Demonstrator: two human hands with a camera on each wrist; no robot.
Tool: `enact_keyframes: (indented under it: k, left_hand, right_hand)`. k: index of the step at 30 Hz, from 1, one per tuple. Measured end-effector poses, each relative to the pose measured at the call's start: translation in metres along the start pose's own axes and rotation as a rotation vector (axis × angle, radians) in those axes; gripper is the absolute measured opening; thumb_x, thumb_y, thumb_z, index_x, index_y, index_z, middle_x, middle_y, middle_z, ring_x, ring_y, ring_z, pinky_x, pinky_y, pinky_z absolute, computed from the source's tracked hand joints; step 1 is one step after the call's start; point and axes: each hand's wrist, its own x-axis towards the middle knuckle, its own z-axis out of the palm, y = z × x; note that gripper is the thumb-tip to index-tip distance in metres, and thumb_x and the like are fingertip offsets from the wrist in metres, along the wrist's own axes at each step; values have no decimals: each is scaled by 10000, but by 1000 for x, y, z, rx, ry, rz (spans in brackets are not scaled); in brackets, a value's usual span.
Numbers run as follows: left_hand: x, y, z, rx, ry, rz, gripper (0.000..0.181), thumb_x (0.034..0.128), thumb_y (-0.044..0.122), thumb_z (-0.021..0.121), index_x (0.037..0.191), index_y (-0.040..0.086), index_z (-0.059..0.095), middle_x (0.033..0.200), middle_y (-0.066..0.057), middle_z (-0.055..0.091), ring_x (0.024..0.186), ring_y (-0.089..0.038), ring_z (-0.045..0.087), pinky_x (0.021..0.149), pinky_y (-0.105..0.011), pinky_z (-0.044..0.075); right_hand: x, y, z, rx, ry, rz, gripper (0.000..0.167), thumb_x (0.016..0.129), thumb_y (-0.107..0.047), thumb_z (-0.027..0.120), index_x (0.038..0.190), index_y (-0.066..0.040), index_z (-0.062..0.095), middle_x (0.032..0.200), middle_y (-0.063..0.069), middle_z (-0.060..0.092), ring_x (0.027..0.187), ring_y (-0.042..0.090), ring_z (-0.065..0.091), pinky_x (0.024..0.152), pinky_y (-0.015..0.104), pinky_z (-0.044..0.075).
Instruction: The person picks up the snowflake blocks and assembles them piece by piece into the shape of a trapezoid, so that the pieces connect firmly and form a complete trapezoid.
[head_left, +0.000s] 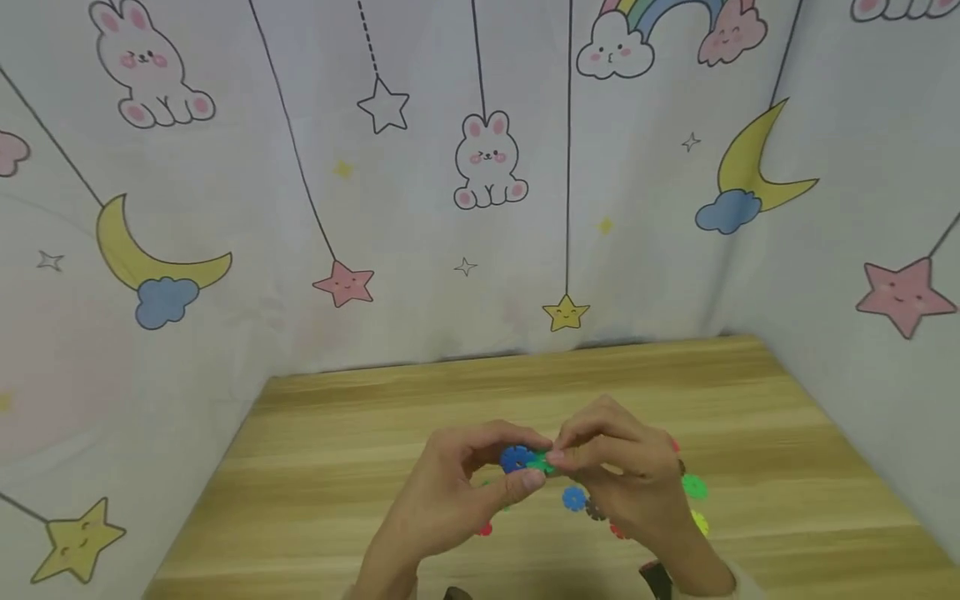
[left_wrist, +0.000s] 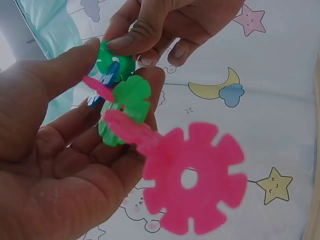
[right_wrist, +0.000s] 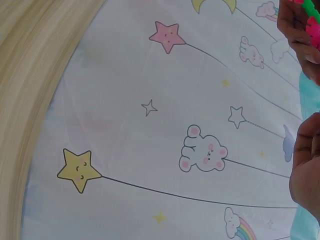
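Both hands meet over the table around a small chain of notched plastic discs slotted together. My left hand (head_left: 457, 487) holds the chain between thumb and fingers. In the left wrist view, a large pink disc (left_wrist: 215, 172) hangs nearest the camera, joined through another pink disc to a green disc (left_wrist: 132, 97). Beyond these a blue disc (left_wrist: 106, 82) sits edge-on beside a green disc (left_wrist: 120, 70) at the far end. Thumb and fingers of my right hand (head_left: 630, 471) pinch that far green disc. Only slivers of the chain show in the right wrist view.
Loose discs lie on the wooden table (head_left: 360, 417) beneath and beside the hands: blue (head_left: 574, 498), brown (head_left: 596, 510), green (head_left: 694, 487), yellow (head_left: 701, 523) and red (head_left: 485, 529). Some are partly hidden by the hands. A printed curtain (head_left: 420, 217) stands behind the table.
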Motion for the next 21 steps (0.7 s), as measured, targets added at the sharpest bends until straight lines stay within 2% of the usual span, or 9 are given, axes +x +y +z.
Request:
enact_keyframes:
  k: [3,6,9,11,14,16,19,21]
  left_hand:
    - [4,0,-2,-24,10,-9,242,999,115,769,1239,86,762,1169,-122,801,1006,-71,754,936,-320,649]
    - [6,2,-4,-23,41,-12,247,988,88,773,1234,69,760,1173,-127,796,1006,-79,745,938,-308,645]
    - [2,4,-6,-36,65,-35,248,983,74,772,1231,79,761,1169,-128,793,988,-90,746,909,-298,648]
    - [-2,5,-7,-55,74,-63,254,983,73,770,1236,98,761,1159,-125,790,970,-100,758,864,-296,652]
    - [-5,5,-8,-72,89,-82,266,990,74,761,1254,105,753,1144,-143,780,925,-123,780,819,-301,659]
    - [-5,5,-10,-75,102,-95,272,989,75,762,1258,111,752,1140,-142,774,915,-133,786,818,-304,660]
    - [-5,3,-12,-70,114,-100,288,993,90,763,1278,120,745,1168,-143,772,910,-150,790,832,-311,663]
    - [-5,1,-14,-73,121,-95,300,998,99,760,1296,120,736,1189,-159,769,904,-181,797,829,-311,663]
  right_hand:
    - [3,3,-4,-3,-4,44,89,956,-43,779,991,38,765,945,114,673,889,170,607,720,212,533]
    - [0,5,-16,-32,29,167,163,950,-46,790,1044,79,744,1009,74,738,888,127,660,758,184,572]
    - [-14,4,-38,-144,70,401,140,965,14,758,1087,80,735,1076,-47,782,922,63,695,817,153,583]
    - [-33,8,-58,-272,63,573,131,976,56,727,1103,37,753,1083,-124,777,943,13,703,827,135,586]
    - [-68,26,-92,-496,-27,816,154,1023,9,686,1144,-31,773,1091,-63,789,925,-50,651,765,134,568]
    - [-92,40,-114,-577,-116,990,172,1065,-114,672,1196,-60,768,1132,36,795,973,20,670,756,191,572]
    - [-118,53,-133,-599,-225,1184,249,1081,-244,669,1251,-79,744,1193,136,776,1016,143,686,782,265,577]
    - [-125,57,-135,-563,-276,1239,268,1066,-256,692,1262,-77,734,1219,146,767,1036,234,692,786,308,568]
